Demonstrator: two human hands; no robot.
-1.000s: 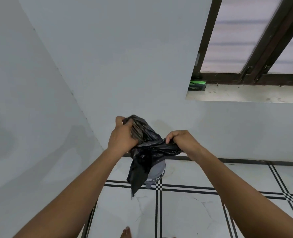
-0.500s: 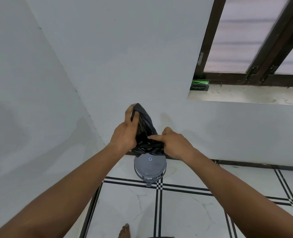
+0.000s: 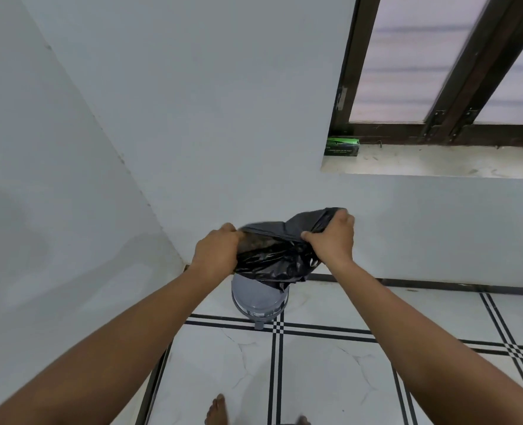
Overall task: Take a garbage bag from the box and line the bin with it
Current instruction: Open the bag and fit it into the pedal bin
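Note:
A crumpled black garbage bag [image 3: 272, 259] is stretched between my two hands at chest height. My left hand [image 3: 215, 253] grips its left edge with curled fingers. My right hand [image 3: 330, 237] grips the right edge, raised a little higher. Below the bag stands a small grey bin [image 3: 258, 302] with its lid closed, on the floor near the room's corner; the bag hides its far part. The green and black bag box [image 3: 342, 146] lies on the window sill at the upper right.
White walls meet in a corner [image 3: 150, 207] left of the bin. A dark-framed window [image 3: 438, 72] sits above the sill. The floor is white tile with black lines [image 3: 277, 363]. My bare foot [image 3: 216, 409] shows at the bottom edge.
My hands have drawn apart, spreading the bag wider. The right hand moved right and up; the bag now covers the bin's far part.

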